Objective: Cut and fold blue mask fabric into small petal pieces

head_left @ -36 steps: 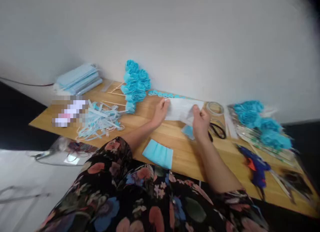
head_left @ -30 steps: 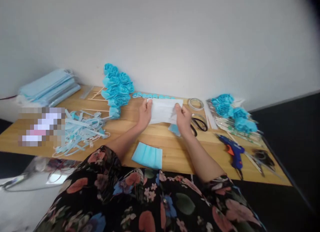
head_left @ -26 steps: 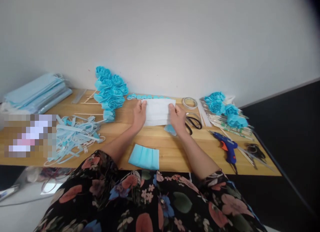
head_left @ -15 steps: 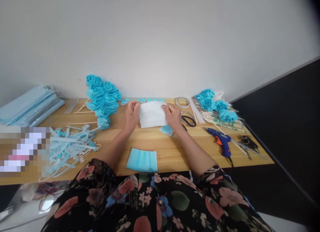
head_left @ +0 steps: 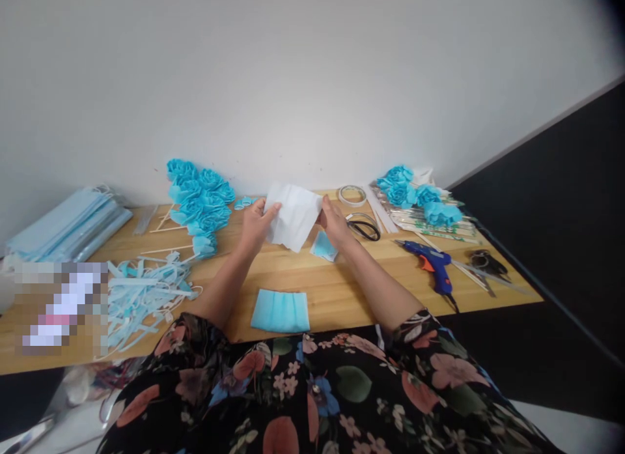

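I see the white, soft rectangular sheet of mask fabric (head_left: 291,214) held just above the wooden counter (head_left: 351,291). It is tilted, with faint creases across it and one corner drooping toward 6 o'clock. My left hand (head_left: 252,225) has its fingers clamped on the sheet's 9 o'clock edge. My right hand (head_left: 334,221) pinches the 3 o'clock edge the same way. A light blue pleated fabric rectangle (head_left: 280,311) lies flat on the counter at 6 o'clock from the sheet.
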